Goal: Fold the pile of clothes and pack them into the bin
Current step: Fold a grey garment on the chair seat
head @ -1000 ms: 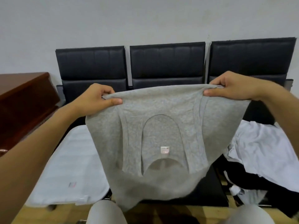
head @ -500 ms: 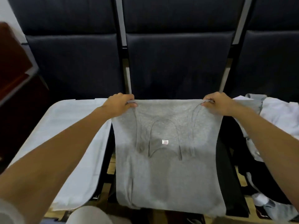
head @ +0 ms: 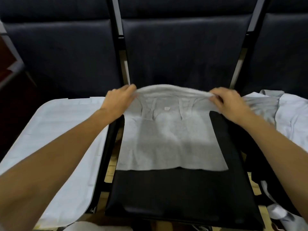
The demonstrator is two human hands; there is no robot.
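Observation:
A grey sleeveless top (head: 170,139) lies spread on the middle black chair seat (head: 175,194), its folded upper edge lifted slightly at the far side. My left hand (head: 119,100) grips the top's far left corner. My right hand (head: 228,101) grips the far right corner. A small white label shows near the neckline. On the right seat lies the pile of clothes (head: 286,114), white, grey and black. No bin can be made out in this view.
A flat white cloth or lid (head: 55,144) covers the left seat. Dark chair backs (head: 181,52) stand behind. A wooden floor shows between the seats, and a brown cabinet edge (head: 6,54) is at the far left.
The grey top has gone from held up in the air to lying on the middle seat. Both hands moved down and forward with it, and its lower edge now lies farther back on the seat.

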